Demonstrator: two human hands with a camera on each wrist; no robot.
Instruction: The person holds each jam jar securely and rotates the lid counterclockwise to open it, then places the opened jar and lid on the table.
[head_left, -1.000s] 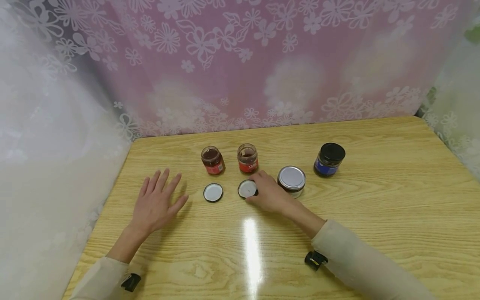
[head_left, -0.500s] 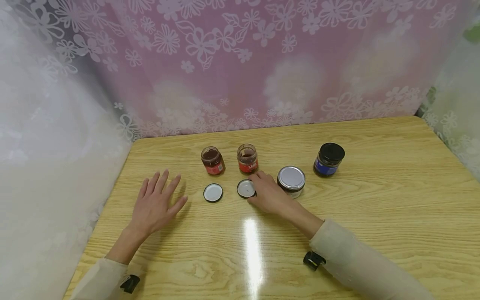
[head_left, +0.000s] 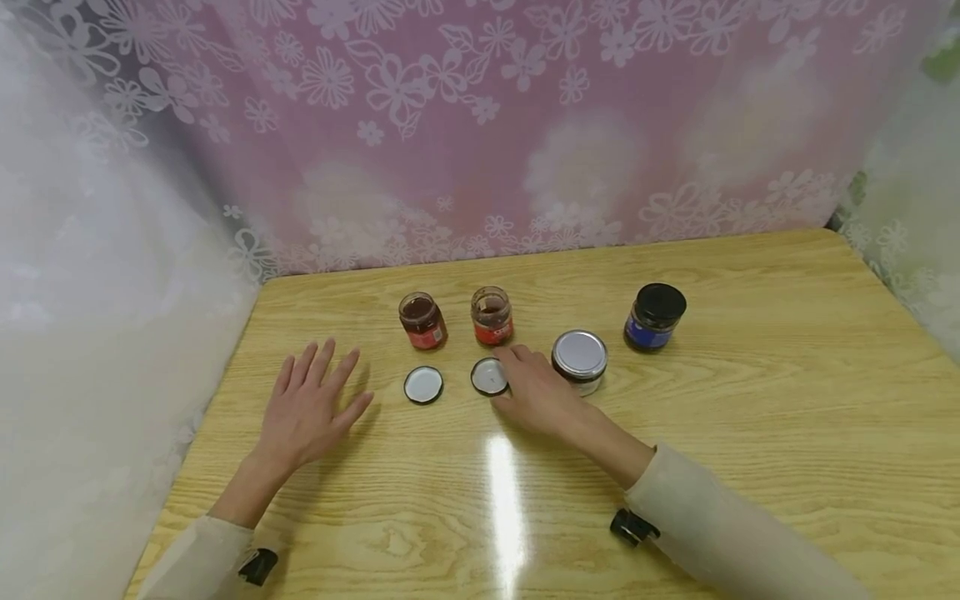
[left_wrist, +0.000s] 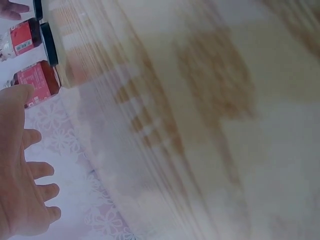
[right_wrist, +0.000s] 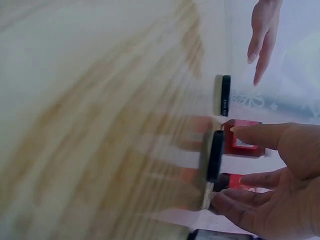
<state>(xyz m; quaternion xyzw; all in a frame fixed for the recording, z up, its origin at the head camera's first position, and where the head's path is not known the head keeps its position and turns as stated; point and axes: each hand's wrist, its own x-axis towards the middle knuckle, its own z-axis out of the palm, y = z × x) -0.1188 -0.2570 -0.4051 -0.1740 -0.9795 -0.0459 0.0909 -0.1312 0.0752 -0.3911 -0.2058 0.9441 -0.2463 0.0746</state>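
Two small open jars with red labels, one on the left [head_left: 422, 320] and one on the right [head_left: 492, 316], stand on the wooden table [head_left: 750, 400]. In front of each lies a loose lid, white inside up: the left lid [head_left: 423, 384] and the right lid [head_left: 487, 377]. My right hand [head_left: 517, 382] rests on the table at the right lid, thumb and fingers spread either side of it, a fingertip [right_wrist: 215, 196] at its rim [right_wrist: 214, 155]. My left hand [head_left: 311, 404] lies flat, fingers spread, left of the left lid and holds nothing.
A silver-lidded jar [head_left: 580, 360] stands just right of my right hand. A black-lidded jar with a blue label [head_left: 655, 316] stands farther right. A pink flowered curtain [head_left: 480, 150] hangs behind the table and white lace at both sides.
My right hand has eased back a little, so more of the right lid shows. The left hand and jars have not moved.
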